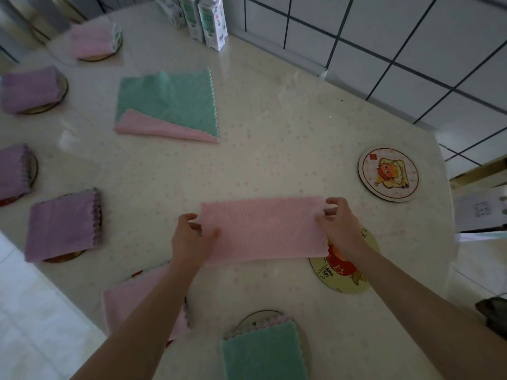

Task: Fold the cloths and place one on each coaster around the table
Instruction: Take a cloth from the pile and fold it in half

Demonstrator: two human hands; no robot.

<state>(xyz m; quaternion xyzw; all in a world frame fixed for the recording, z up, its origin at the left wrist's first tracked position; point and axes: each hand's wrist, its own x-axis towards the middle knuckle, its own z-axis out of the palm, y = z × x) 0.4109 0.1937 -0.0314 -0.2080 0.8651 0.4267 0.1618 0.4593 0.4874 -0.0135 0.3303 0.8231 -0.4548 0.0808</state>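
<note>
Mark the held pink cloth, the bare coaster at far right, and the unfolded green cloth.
held pink cloth [263,229]: head view, middle of the strip.
bare coaster [388,174]: head view, centre of its printed face.
unfolded green cloth [175,105]: head view, its flat middle.

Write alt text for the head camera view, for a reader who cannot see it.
A left hand and a right hand pinch the short ends of a pink cloth, folded into a strip, over a pale table. One coaster at the right is bare; folded cloths lie on six others, and a green cloth lies spread out farther back.
</note>
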